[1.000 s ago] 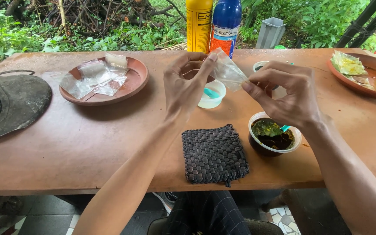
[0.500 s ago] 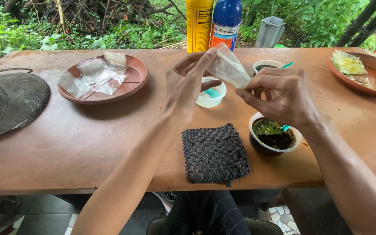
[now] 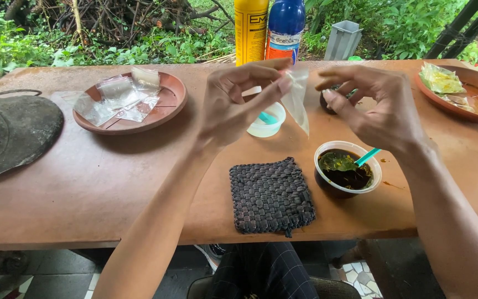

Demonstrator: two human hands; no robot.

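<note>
My left hand (image 3: 233, 102) is raised over the table and pinches a small clear plastic bag (image 3: 299, 99) by its top edge; the bag hangs down between my hands. My right hand (image 3: 377, 108) hovers just right of the bag with fingers spread, holding nothing. Below them sit a small white cup with a teal spoon (image 3: 266, 120), a dark woven mat (image 3: 271, 195) and a white cup of dark sauce with herbs and a teal spoon (image 3: 347, 170). A small dark cup (image 3: 327, 104) is partly hidden behind my right fingers.
On the brown wooden table (image 3: 112, 188), a clay plate (image 3: 164, 105) at left carries several clear bags. Another clay plate (image 3: 471, 94) with filled bags is far right. A yellow bottle (image 3: 251, 30), a blue bottle (image 3: 285, 27) and a grey container (image 3: 343, 40) stand behind. A dark pan (image 3: 6, 133) lies at left.
Both hands rose higher above the table. My right hand let go of the bag and spread its fingers; the bag now hangs from my left hand alone.
</note>
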